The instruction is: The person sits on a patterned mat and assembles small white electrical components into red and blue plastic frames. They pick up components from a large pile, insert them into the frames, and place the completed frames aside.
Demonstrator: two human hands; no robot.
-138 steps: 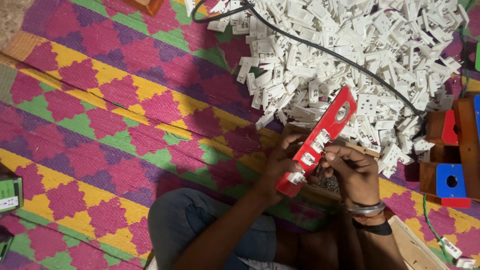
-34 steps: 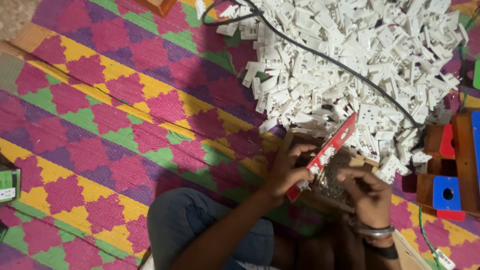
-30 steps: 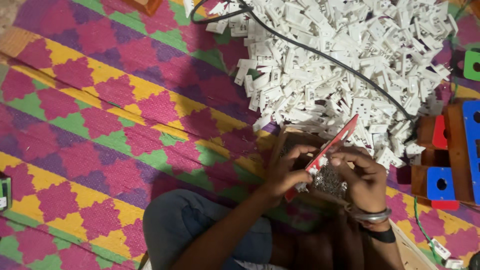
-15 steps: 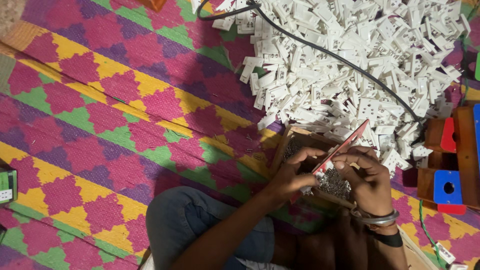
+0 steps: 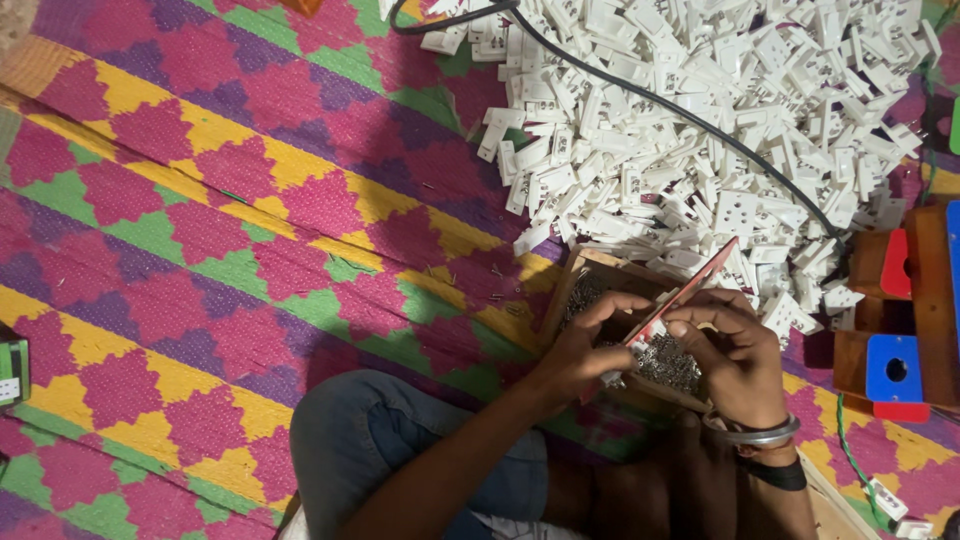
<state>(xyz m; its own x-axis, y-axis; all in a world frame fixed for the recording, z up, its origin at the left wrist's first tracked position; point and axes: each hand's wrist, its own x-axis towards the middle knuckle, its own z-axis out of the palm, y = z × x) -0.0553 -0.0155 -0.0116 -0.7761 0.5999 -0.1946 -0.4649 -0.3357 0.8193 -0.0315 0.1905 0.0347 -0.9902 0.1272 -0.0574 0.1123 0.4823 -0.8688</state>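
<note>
Left hand (image 5: pixel 585 345) grasps lower end of red strip (image 5: pixel 690 290); strip angled edge-on over wooden tray (image 5: pixel 585 265) of small metal bits (image 5: pixel 665 360). Right hand (image 5: pixel 735 355) curled, fingertips (image 5: pixel 685 322) pinched at strip's side; what they pinch too small to tell. Judgement: keep your strip low over tray so dropped bits fall back in; steady your left wrist against knee. White socket pile (image 5: pixel 700 130) and black cable (image 5: pixel 680 110) lie just beyond tray; keep your elbows off them.

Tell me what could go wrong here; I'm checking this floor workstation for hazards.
The long red plastic strip, pinched between the left hand and right hand, tilts over the shallow wooden tray of small metal screws; a slip could scatter them. The black cable across the heap of white plastic socket parts might snag.
</note>
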